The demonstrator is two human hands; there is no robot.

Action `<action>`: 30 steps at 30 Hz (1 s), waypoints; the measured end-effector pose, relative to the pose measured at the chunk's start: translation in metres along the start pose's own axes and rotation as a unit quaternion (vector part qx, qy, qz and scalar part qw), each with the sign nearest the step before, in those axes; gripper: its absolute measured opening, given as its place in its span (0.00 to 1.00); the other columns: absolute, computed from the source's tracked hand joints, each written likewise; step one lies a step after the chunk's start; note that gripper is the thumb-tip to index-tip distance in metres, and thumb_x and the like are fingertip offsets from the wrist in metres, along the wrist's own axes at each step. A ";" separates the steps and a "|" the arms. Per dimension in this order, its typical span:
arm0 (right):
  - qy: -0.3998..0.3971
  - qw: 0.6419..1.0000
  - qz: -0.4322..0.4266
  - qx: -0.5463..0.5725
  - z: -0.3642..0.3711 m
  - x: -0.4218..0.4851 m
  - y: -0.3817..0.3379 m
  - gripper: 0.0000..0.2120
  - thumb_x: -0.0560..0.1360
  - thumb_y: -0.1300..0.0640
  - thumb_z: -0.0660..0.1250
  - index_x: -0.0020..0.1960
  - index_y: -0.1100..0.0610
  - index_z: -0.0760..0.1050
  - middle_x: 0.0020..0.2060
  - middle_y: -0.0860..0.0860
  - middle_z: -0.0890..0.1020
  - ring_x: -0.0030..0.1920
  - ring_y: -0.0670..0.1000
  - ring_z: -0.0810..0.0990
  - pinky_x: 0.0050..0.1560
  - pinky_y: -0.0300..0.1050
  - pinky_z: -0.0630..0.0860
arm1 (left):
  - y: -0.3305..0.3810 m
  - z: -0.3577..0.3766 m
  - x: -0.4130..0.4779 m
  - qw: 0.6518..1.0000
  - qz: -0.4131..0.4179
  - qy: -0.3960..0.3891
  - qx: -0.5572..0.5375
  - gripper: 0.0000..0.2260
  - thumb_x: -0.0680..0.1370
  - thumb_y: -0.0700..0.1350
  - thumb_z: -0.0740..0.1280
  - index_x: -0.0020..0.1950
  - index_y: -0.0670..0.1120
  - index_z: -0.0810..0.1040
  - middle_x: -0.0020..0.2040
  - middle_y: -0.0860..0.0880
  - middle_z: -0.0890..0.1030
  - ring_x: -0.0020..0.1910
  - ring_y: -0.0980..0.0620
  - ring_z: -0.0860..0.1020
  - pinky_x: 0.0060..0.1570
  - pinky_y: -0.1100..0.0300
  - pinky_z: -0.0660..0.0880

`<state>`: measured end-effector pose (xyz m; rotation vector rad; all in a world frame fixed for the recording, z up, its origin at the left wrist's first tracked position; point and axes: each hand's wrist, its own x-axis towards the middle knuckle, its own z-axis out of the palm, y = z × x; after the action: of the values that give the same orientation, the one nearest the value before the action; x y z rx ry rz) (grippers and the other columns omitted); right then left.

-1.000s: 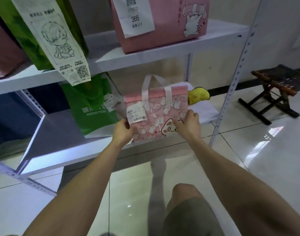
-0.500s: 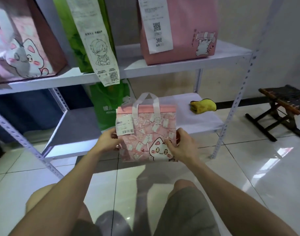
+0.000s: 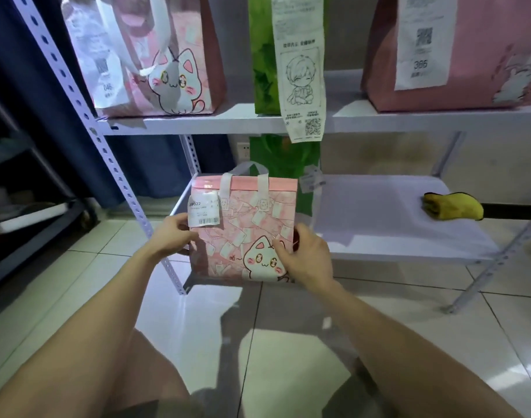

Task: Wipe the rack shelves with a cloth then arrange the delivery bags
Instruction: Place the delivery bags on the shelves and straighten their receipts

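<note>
Evidently the arranging half of the job is in hand: both hands grasp one small pink bag (image 3: 243, 236) by its side edges. The left hand (image 3: 170, 236) has its thumb on the front just under the barcode label (image 3: 203, 213), with its fingers curled out of sight behind. The right hand (image 3: 306, 254) presses its thumb beside the printed cat and wraps its fingers round the far edge. A two-sided grip like this probably keeps the soft bag upright and its label facing outward (useful if orders are found by number). The bag hangs in the air between the fingers, its bottom below the front lip of the lower shelf (image 3: 394, 230) just beyond them, so it stands on nothing yet. Directly behind the fingertips a green bag (image 3: 285, 158) stands on that shelf. Well off to the right of the right fingers lies one yellow cloth (image 3: 453, 205), seemingly set aside there once the wiping was done. Above the fingers, the upper shelf (image 3: 228, 123) carries three bags: a pink cat bag (image 3: 173, 55), a second green bag (image 3: 262, 55) and a plain pink bag (image 3: 457, 55). That makes five bags in view, three pink and two green, plus one cloth.
</note>
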<state>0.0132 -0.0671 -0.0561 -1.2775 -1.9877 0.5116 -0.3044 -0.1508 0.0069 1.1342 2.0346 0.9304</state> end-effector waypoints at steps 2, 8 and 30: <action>-0.001 1.000 -0.013 0.012 0.019 0.014 -0.020 0.18 0.75 0.33 0.67 0.54 0.45 0.73 0.46 0.42 0.84 0.42 0.44 0.82 0.42 0.46 0.81 | -0.007 -0.018 0.010 0.998 0.002 0.058 -0.007 0.15 0.77 0.33 0.72 0.60 0.49 0.83 0.53 0.48 0.89 0.50 0.43 0.88 0.47 0.42 0.87; -0.019 0.999 -0.033 0.007 0.072 0.057 -0.069 0.16 0.78 0.37 0.66 0.53 0.49 0.70 0.48 0.47 0.82 0.44 0.53 0.83 0.43 0.55 0.82 | -0.033 -0.044 0.043 0.980 -0.012 0.198 -0.033 0.17 0.80 0.33 0.71 0.66 0.46 0.76 0.63 0.45 0.84 0.60 0.43 0.83 0.61 0.38 0.83; -0.068 0.993 0.096 -0.007 0.124 0.092 -0.038 0.20 0.77 0.61 0.71 0.65 0.53 0.69 0.60 0.51 0.79 0.58 0.55 0.81 0.58 0.56 0.82 | -0.066 -0.007 0.114 0.992 0.036 0.096 -0.067 0.33 0.76 0.30 0.72 0.76 0.51 0.67 0.64 0.49 0.82 0.63 0.46 0.82 0.63 0.42 0.82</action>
<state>-0.1264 0.0054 -0.0824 -1.4856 -1.9926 0.6948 -0.3892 -0.0771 -0.0625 1.0886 2.0568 1.2351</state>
